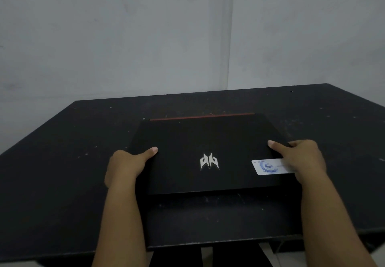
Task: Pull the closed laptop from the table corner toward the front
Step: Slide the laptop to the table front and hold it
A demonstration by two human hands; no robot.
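A closed black laptop (200, 141) with a silver logo and a red strip along its far edge lies flat near the middle of a black table (62, 173). My left hand (127, 164) grips its left side, thumb on the lid. My right hand (302, 158) grips its right side, thumb on top, partly covering a white sticker (268, 166) on the lid. The fingers under both edges are hidden.
The black table top is scuffed with pale specks. A grey wall (145, 37) rises behind it, with a corner line at centre right. The table's front edge (208, 243) runs just below the laptop, and pale floor shows beneath it.
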